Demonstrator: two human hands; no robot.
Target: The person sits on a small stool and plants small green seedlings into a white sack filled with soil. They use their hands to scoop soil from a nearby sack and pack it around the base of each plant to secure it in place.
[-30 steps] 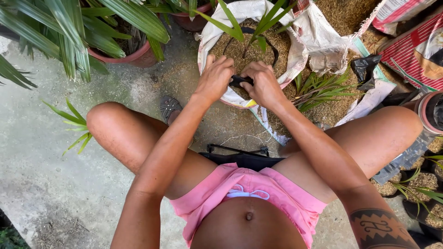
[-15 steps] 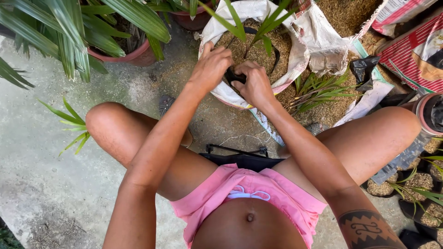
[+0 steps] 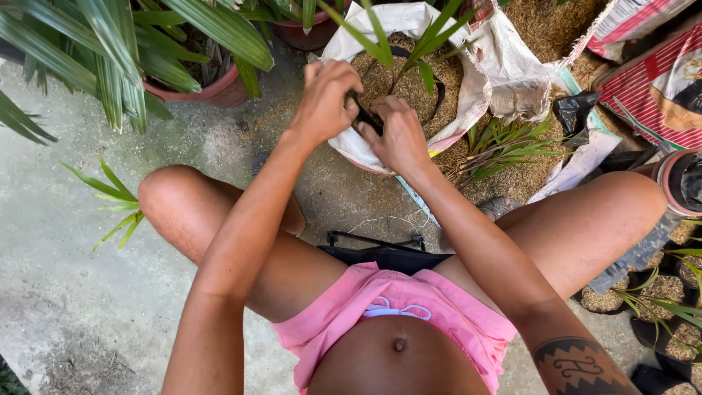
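Upper centre: left hand (image 3: pixel 325 102) and right hand (image 3: pixel 398 139) both clamped on rim of black planting bag (image 3: pixel 437 88) holding seedling (image 3: pixel 409 47), inside white sack (image 3: pixel 468 80).

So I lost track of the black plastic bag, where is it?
Head view, top centre: black plastic bag pinched between both hands, over the white sack.

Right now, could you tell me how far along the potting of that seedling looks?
Done: a black nursery bag inside the white sack already holds husk mix and an upright green seedling. In hand: the left hand and right hand grip the bag's near rim. Left: bare seedlings lie loose on the husk pile beside the sack.
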